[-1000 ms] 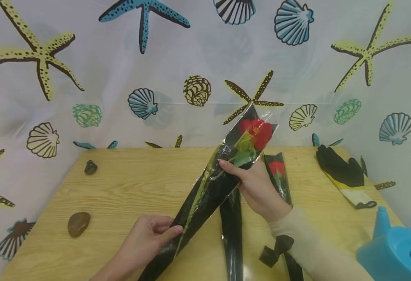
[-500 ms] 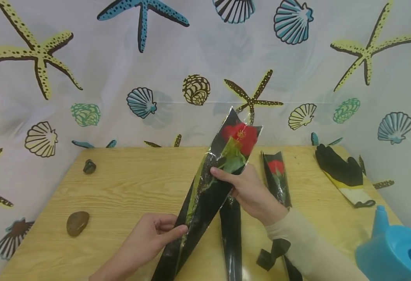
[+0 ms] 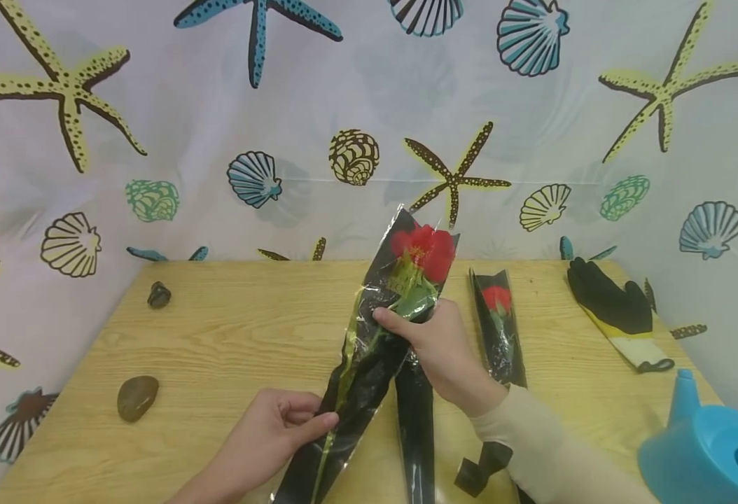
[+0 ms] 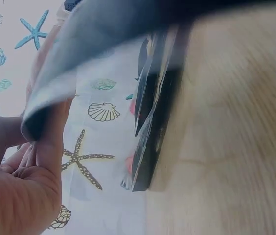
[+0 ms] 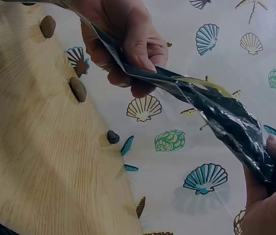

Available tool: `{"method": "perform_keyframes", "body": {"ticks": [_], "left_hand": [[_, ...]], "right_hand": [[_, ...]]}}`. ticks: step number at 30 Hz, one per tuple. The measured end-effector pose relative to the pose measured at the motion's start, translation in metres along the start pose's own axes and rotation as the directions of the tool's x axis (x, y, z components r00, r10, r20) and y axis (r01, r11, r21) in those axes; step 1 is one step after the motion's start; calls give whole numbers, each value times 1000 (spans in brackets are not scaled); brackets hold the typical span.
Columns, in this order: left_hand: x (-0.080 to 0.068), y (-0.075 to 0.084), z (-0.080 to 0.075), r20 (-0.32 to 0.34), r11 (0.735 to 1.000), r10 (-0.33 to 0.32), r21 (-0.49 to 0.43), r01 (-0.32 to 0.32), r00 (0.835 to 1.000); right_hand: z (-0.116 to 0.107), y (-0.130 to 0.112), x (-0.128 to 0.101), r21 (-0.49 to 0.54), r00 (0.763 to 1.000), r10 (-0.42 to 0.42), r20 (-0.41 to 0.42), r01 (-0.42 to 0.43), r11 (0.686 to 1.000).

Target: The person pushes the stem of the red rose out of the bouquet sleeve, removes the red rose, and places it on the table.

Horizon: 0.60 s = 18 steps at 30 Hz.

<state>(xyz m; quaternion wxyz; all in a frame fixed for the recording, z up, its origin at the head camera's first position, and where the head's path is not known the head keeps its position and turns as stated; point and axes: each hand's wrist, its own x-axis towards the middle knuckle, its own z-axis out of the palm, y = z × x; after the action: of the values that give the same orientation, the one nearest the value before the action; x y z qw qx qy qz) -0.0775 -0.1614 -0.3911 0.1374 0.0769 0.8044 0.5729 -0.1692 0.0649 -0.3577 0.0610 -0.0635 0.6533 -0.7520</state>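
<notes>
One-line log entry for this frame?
left hand: pinches sleeve tail | right hand: grips wrapped rose mid-sleeve, lifted off table | two more wrapped flowers lie beside

Wooden table (image 3: 230,336); 2 stones (image 3: 137,397), wrapped roses (image 3: 498,322), glove (image 3: 617,311), watering can (image 3: 709,448)

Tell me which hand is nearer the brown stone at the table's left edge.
Left. The left hand is just right of the brown stone; the right hand is farther right, past the wrapped rose.

We note the wrapped rose (image 3: 369,336) has swung more upright — its bloom end shifted left and slightly down. The right hand (image 3: 441,350) moved left with it; the left hand (image 3: 268,437) crept rightward.
</notes>
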Motion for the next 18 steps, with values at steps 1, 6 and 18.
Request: {"method": "perform_keyframes", "body": {"ticks": [1, 6, 18], "left_hand": [[0, 0, 0, -2, 1000, 8, 10, -8, 1000], [0, 1, 4, -53, 1000, 18, 9, -18, 998], [2, 9, 15, -137, 977, 0, -212, -30, 991]], "right_hand": [[1, 0, -1, -16, 1000, 2, -2, -2, 1000], [4, 0, -5, -32, 1000, -12, 15, 13, 999], [24, 5, -19, -131, 999, -10, 46, 16, 991]]}}
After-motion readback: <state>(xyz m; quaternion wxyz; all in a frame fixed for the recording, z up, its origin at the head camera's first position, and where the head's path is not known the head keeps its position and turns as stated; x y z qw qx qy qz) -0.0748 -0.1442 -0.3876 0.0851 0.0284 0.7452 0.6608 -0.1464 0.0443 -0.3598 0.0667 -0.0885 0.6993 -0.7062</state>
